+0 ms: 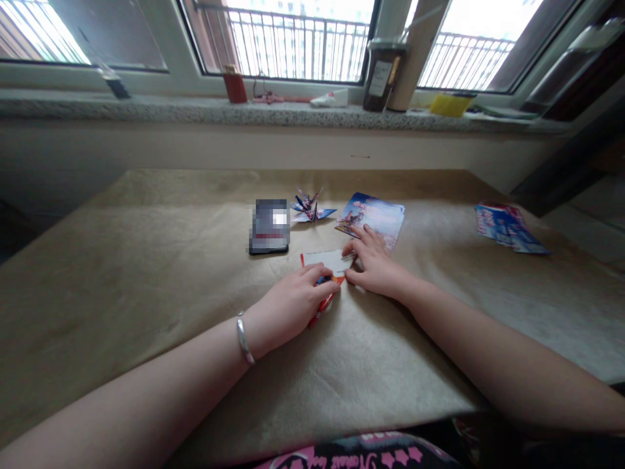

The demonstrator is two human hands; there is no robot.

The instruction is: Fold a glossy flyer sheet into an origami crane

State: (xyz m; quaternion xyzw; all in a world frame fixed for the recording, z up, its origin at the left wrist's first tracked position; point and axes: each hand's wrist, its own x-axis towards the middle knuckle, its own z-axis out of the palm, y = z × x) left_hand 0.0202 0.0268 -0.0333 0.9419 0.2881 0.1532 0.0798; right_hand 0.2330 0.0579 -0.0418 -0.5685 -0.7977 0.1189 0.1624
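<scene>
A sheet of paper [326,259], white with printed red edges and partly folded, lies on the table in front of me. My left hand [306,294] is over its near left part, thumb and fingers closed on the fold, hiding much of it. At the paper's right edge rests my right hand [372,262], fingers apart, thumb near the folded corner. Just beyond that hand is a stack of blue and pink printed paper sheets [375,213]. A folded paper crane [312,210] in blue and pink stands to the left of the stack.
A phone [269,228] with a blurred-out screen lies left of the crane. More printed papers [510,228] lie at the table's right. The tan-covered table [161,260] meets a wall below a stone windowsill [170,112] holding a dark lidded jar [383,75] and a red container [235,86].
</scene>
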